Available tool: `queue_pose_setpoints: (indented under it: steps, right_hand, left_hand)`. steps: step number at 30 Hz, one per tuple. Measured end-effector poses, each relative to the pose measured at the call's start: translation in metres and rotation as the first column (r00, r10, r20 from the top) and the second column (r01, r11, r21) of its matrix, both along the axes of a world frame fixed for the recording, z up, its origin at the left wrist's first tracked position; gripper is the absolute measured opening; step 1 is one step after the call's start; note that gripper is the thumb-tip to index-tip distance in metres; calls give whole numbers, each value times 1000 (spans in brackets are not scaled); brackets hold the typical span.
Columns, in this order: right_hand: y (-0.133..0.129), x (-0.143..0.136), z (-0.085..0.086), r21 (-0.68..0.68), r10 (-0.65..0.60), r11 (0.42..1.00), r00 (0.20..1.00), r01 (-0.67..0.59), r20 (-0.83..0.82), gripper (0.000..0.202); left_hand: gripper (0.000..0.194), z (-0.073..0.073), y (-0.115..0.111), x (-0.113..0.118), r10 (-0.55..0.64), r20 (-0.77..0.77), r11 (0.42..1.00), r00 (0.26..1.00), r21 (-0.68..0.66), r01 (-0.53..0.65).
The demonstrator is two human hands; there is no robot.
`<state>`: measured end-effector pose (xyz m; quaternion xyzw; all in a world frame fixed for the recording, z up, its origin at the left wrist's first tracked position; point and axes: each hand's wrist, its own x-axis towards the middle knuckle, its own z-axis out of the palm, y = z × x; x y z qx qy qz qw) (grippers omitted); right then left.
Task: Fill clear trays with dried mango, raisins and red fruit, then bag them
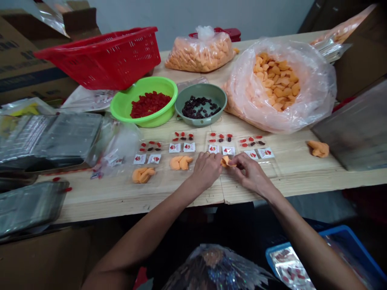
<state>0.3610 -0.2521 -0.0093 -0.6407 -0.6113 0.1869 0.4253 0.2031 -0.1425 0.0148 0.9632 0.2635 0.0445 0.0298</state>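
Observation:
Between my hands, several orange curved pieces [226, 161] sit over the lower part of a clear plastic tray [208, 137]. My right hand [250, 171] pinches these pieces with thumb and fingers. My left hand [208, 169], wearing a ring, is curled against their left side; its fingertips are partly hidden. Above the hands, this tray holds red and dark dried fruits and two white sachets [228, 150]. To the right, another clear tray [273, 167] has fruits and sachets at its top. Two trays on the left also hold orange pieces [181, 162] at the bottom.
Behind the trays stand a green bowl [121, 112] of red fruits, a grey-green bowl [201, 121] of dark fruits and an open bag [317, 92] of orange pieces. A red basket [105, 60] and stacked clear trays [72, 133] are left. A loose orange clump [319, 149] lies right.

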Motion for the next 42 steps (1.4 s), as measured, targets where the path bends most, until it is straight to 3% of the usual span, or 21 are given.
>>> queue_pose_setpoints:
  steps: [5, 11, 14, 18, 21, 23, 26, 28, 29, 30, 32, 34, 36, 39, 42]
  right_hand:
    - [-4, -1, 7, 4, 110, 994, 991, -111, 82, 22]
    - [-5, -3, 14, -105, 260, 966, 878, -238, 403, 48]
    - [-6, 1, 16, -141, 292, 956, 814, -256, 502, 56]
    - [-7, -5, 13, -144, 264, 964, 805, -222, 532, 67]
    - [-5, -10, 18, -201, 351, 936, 792, -288, 499, 62]
    - [1, 0, 32, -204, 360, 933, 810, -298, 463, 64]
    - [22, 48, 73, -69, 159, 987, 886, -143, 436, 62]
    - [44, 97, 108, 38, -96, 995, 891, 89, 444, 56]
    - [57, 124, 124, 57, -232, 971, 857, 232, 460, 53]
    - [71, 148, 138, 34, -318, 937, 809, 348, 494, 52]
    - [100, 187, 155, -166, -304, 871, 772, 463, 558, 53]
    - [127, 205, 156, -364, -208, 809, 804, 462, 557, 49]
    - [147, 206, 145, -466, -151, 775, 841, 427, 520, 40]
    - [160, 198, 127, -482, -182, 761, 856, 435, 484, 24]
    - [153, 207, 126, -403, -309, 762, 832, 507, 461, 16]
  left_hand:
    - [10, -6, 5, -4, 118, 71, 988, 991, -113, -109]
    - [22, -4, 26, -25, -42, 350, 959, 936, -249, 137]
    - [31, 1, 30, -36, -92, 353, 953, 931, -241, 186]
    - [38, 3, 27, -44, -143, 288, 969, 947, -156, 193]
    - [40, -1, 16, -47, -294, 191, 952, 936, -27, 305]
    - [48, -8, 7, -49, -373, 120, 928, 920, 55, 369]
    - [56, -28, -1, -50, -347, 77, 925, 935, 192, 328]
    - [54, -40, 0, -49, -311, 85, 924, 947, 262, 279]
    - [52, -44, 1, -48, -297, 94, 923, 950, 283, 261]
    - [51, -46, 3, -46, -290, 100, 923, 952, 291, 251]
    - [49, -43, 6, -43, -281, 120, 930, 952, 279, 239]
    - [47, -34, 8, -40, -259, 152, 944, 954, 248, 217]
    - [44, -22, 9, -38, -229, 181, 959, 956, 213, 189]
    - [37, -6, 13, -38, -212, 216, 969, 953, 175, 176]
    - [32, 7, 25, -37, -198, 320, 980, 927, 93, 177]
